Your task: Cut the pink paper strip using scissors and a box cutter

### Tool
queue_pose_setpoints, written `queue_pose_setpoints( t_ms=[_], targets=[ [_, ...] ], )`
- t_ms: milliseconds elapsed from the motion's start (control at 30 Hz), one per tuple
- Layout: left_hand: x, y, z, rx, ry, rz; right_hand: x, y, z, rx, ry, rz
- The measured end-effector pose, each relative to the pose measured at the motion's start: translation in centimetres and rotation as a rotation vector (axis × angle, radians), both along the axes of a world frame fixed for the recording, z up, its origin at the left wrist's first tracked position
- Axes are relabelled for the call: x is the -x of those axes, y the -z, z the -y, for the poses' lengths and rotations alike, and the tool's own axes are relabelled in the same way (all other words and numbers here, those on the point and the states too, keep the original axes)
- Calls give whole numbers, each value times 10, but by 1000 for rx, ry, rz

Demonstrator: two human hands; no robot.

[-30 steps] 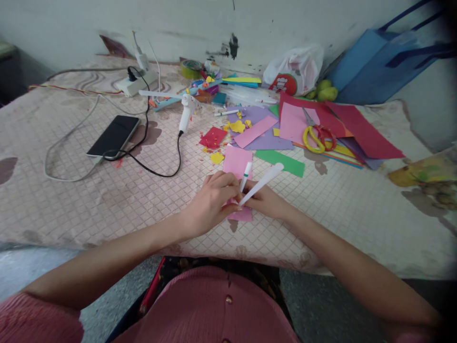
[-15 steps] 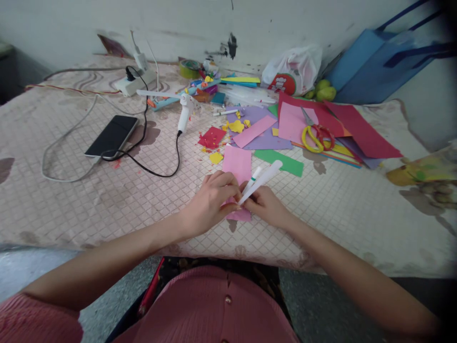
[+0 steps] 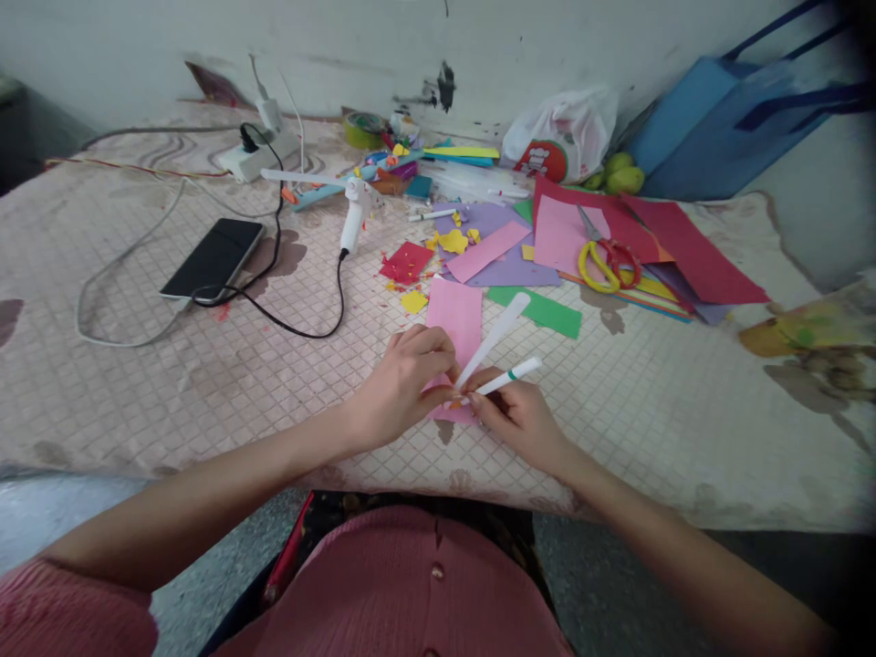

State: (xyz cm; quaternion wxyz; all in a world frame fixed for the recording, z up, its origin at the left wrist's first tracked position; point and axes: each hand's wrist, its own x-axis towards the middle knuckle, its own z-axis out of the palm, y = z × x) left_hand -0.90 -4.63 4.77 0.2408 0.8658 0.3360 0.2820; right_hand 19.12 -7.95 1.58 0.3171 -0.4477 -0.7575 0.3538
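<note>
My left hand (image 3: 412,374) is closed, thumb and fingers pinching the lower end of a narrow white strip (image 3: 494,338) that widens towards its rounded far end. My right hand (image 3: 524,420) is closed around a white pen (image 3: 512,374) with a green ring, which points up to the right. The pen's lower end meets the strip's pinched end, where fingers partly hide both. Beneath the hands lies a pink paper strip (image 3: 456,306), flat on the cloth. A small orange bit shows by the fingertips, too small to name.
Left of the hands lie a white glue gun (image 3: 354,219), its black cord and a phone (image 3: 213,258). Behind are yellow scraps (image 3: 453,242) and a red paper square (image 3: 406,263). Scissors (image 3: 609,263) rest on coloured sheets; a green paper strip (image 3: 540,311) is nearer.
The pen has swung down to the right, away from the white strip, and my right hand has turned with it. The strip stands a little steeper. My left hand has barely moved.
</note>
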Motion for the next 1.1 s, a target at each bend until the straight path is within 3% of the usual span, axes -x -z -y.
queue_pose_setpoints(
  t_ms=[267, 533, 733, 900, 1100],
  targets=[
    [-1, 1, -1, 0, 7, -6, -1, 1, 7, -153, -64, 27],
    [1, 2, -1, 11, 4, -1, -4, 5, 13, -201, -95, 61],
    [0, 3, -2, 18, 6, 7, 0, -1, 23, -426, -58, 144],
    [-1, 3, -4, 18, -1, -25, 6, 8, 31, -641, -73, 246],
    [-1, 3, -4, 12, 1, -21, 10, 15, 34, -678, -100, 376]
  ],
)
